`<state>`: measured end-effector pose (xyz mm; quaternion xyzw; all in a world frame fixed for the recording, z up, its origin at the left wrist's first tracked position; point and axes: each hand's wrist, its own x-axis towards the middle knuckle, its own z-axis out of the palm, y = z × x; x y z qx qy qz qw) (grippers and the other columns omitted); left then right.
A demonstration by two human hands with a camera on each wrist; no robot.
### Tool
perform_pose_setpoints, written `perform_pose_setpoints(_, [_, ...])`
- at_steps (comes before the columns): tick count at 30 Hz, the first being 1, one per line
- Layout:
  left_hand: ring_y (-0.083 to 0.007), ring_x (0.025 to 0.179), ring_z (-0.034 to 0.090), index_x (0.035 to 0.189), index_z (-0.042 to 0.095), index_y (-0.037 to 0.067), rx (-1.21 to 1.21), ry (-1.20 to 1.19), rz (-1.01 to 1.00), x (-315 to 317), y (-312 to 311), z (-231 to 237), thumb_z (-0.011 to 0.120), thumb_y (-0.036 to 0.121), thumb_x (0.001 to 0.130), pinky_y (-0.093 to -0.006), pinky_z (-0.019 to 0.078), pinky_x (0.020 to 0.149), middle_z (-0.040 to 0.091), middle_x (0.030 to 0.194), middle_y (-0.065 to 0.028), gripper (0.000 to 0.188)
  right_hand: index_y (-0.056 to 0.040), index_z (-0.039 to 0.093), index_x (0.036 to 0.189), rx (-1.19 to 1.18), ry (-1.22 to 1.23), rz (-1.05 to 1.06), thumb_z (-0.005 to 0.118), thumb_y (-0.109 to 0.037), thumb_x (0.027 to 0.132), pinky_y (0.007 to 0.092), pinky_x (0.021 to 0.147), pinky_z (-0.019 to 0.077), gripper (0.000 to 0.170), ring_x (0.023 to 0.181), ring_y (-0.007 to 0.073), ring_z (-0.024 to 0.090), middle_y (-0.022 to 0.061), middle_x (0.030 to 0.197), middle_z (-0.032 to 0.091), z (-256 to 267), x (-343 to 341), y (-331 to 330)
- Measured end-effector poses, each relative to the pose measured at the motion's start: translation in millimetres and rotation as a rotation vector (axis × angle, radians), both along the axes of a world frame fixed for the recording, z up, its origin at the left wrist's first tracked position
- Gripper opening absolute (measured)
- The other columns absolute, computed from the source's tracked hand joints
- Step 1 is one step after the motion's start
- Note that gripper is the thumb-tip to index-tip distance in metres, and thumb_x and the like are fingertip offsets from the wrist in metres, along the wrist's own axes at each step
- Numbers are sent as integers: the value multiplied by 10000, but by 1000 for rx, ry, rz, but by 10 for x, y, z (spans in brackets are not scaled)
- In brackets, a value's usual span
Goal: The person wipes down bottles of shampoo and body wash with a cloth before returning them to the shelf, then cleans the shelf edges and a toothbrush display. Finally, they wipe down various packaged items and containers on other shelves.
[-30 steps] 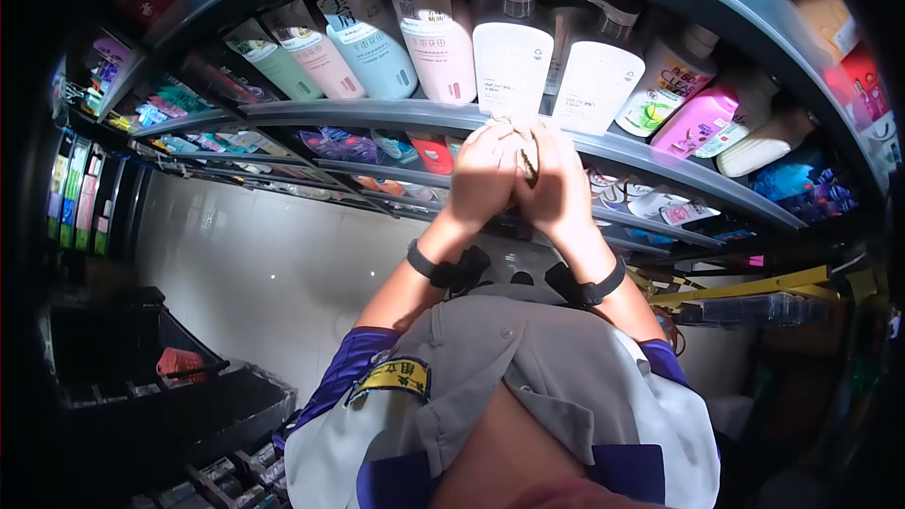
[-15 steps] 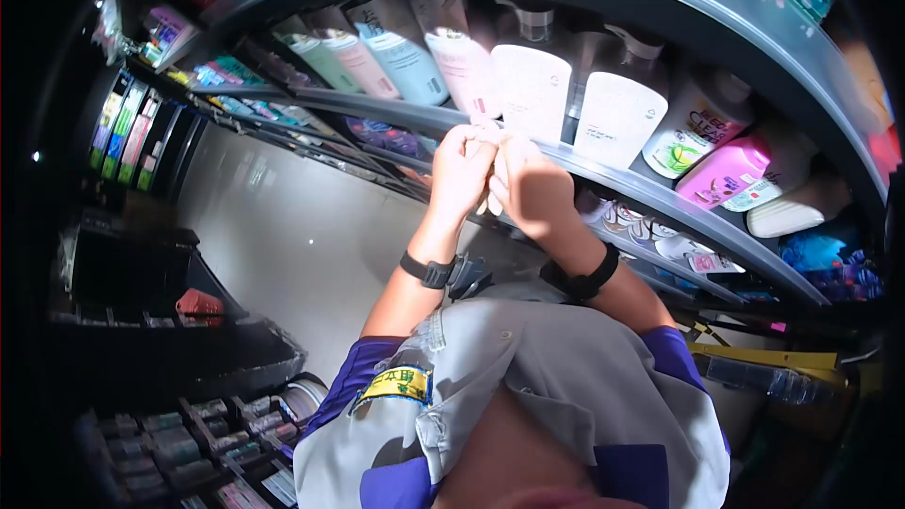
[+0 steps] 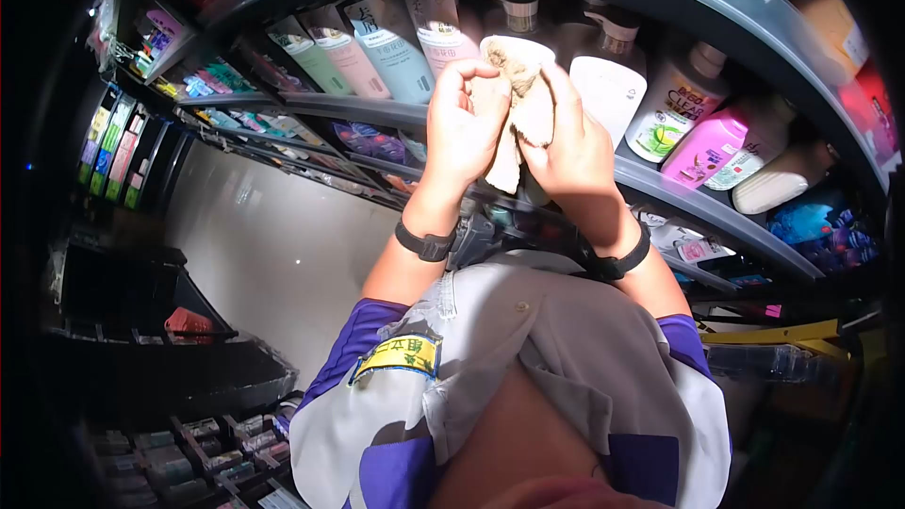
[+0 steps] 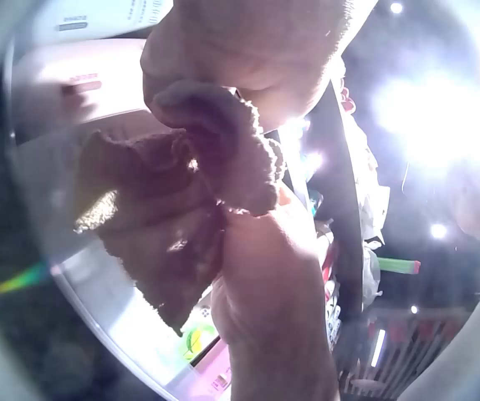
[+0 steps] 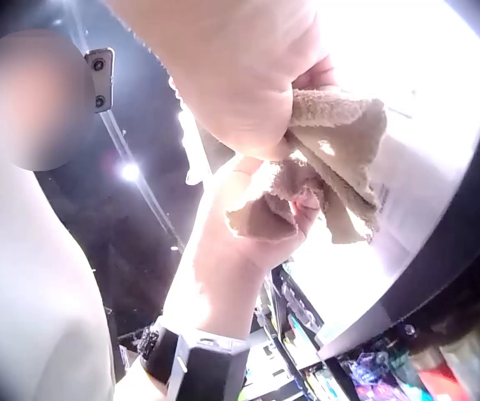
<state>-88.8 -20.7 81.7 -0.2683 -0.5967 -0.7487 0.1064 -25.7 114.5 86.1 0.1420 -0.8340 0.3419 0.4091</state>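
Higher against the shelf (image 3: 386, 111) than in the earlier frame, left hand (image 3: 462, 137) and right hand (image 3: 579, 149) grip a beige cloth (image 3: 534, 121), fingers curled. The cloth, then largely concealed, now shows between them, one flap hanging low, before a pump bottle (image 3: 539, 49). A blue bottle (image 3: 388, 49) stands leftward.

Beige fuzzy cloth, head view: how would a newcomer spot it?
Find the long grey-edged shelf of colourful plastic bottles. In front, the person's left hand and right hand hold the beige fuzzy cloth. Crumpled and soft-looking, it differs from the smooth bottles behind it.
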Motion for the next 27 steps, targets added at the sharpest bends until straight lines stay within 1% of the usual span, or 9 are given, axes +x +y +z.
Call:
perform_pose_setpoints(2, [-103, 906, 600, 1215, 488, -16, -35, 40, 41, -17, 32, 119, 616, 3, 919, -245, 503, 818, 623, 1025, -64, 323, -45, 435, 1426, -121, -206, -71, 746, -126, 788, 422, 844, 547, 714, 976, 409, 664, 231, 1205, 628, 172, 30, -3])
perform_pose_setpoints(5, [-126, 939, 618, 1265, 448, -22, 91, -23, -151, -73, -24, 225, 550, -35, 914, -262, 511, 851, 629, 1039, -81, 365, -31, 439, 1420, -125, -149, -12, 743, -114, 781, 410, 882, 533, 712, 1026, 393, 656, 237, 1214, 621, 240, -11, -43])
perform_pose_setpoints(7, [-121, 938, 618, 1183, 531, -22, 188, -206, -392, -81, -116, 324, 485, -69, 888, -258, 506, 858, 639, 1052, -80, 302, -13, 478, 1343, -99, -103, 13, 718, -145, 781, 440, 849, 533, 626, 1015, 390, 642, 224, 1164, 628, 309, -14, -157])
perform_pose_setpoints(13, [-65, 826, 567, 1010, 615, -7, 47, -127, -455, -351, -267, 192, 500, -61, 854, -225, 470, 733, 617, 928, -14, 201, -29, 602, 1175, -81, -116, -85, 742, -126, 742, 409, 825, 541, 465, 976, 376, 653, 194, 1107, 648, 192, -136, -260])
perform_pose_setpoints(17, [-163, 889, 564, 1064, 588, 0, -227, 382, -96, -359, -180, 180, 581, -28, 785, -290, 482, 801, 576, 985, -82, 281, -56, 656, 1015, 83, -41, -297, 769, -168, 677, 418, 639, 494, 373, 767, 322, 592, 123, 846, 541, 183, -114, -203])
perform_pose_setpoints(18, [-208, 945, 569, 1121, 567, 3, -203, 317, -134, -334, -180, 199, 616, -21, 762, -294, 477, 809, 535, 1076, -121, 362, -57, 659, 914, 81, 21, -325, 773, -165, 646, 410, 591, 458, 310, 727, 299, 544, 104, 807, 468, 204, -122, -201])
perform_pose_setpoints(22, [-153, 963, 591, 1303, 482, -38, -271, 444, 14, -302, -192, 446, 609, -72, 810, -243, 487, 755, 460, 1211, -111, 511, -13, 611, 810, 166, 111, -395, 750, -77, 593, 412, 803, 481, 265, 965, 343, 523, 135, 1046, 556, 330, -58, -189])
perform_pose_setpoints(26, [-168, 713, 618, 1318, 461, -60, -450, 506, 127, -258, -145, 721, 646, 3, 829, -289, 506, 620, 497, 1017, -134, 527, -16, 552, 927, 51, 12, -327, 716, 9, 626, 425, 801, 509, 344, 928, 376, 614, 161, 977, 617, 344, -20, -205])
perform_pose_setpoints(27, [-239, 699, 631, 1279, 491, -46, -530, 553, 198, -245, -112, 770, 687, 72, 830, -343, 515, 618, 532, 989, -167, 504, -16, 552, 927, 47, 13, -330, 716, 9, 626, 425, 801, 509, 344, 928, 376, 614, 161, 977, 617, 332, -15, -199])
